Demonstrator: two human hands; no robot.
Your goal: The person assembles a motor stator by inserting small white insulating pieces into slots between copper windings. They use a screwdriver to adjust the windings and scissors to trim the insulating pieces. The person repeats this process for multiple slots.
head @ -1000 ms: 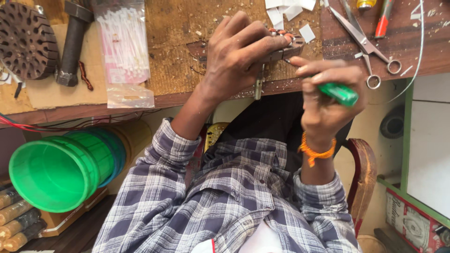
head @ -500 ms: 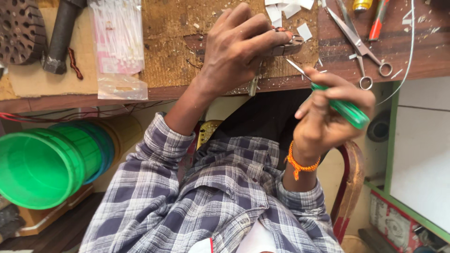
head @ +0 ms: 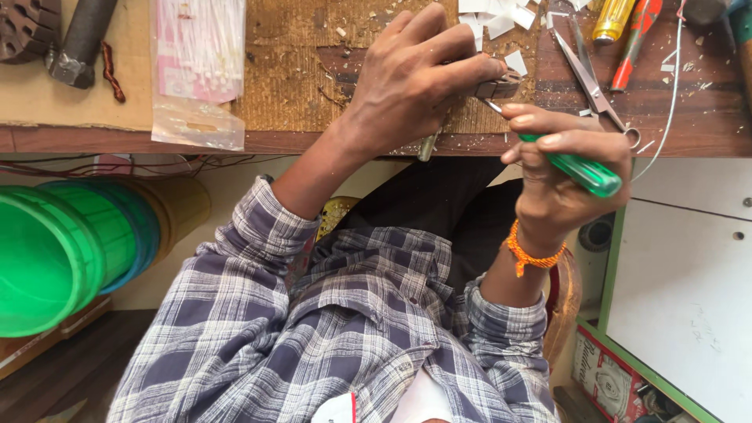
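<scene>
Left hand [head: 411,78] fingers pinch a small metal part [head: 495,84] at the table [head: 689,125] edge, right hand [head: 568,168] fingers wrapped round a green-handled screwdriver [head: 576,166], tip touching the part, scissors [head: 591,78] just beside

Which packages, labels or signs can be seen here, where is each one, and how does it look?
Clear plastic bag: lies flat on the workbench, upper left; rectangular, pink-tinted, with thin white sticks inside.
Printed box: low at the right, beside the green-edged white panel; red and white, with a round dark picture.
No screens or signs in view.
</scene>
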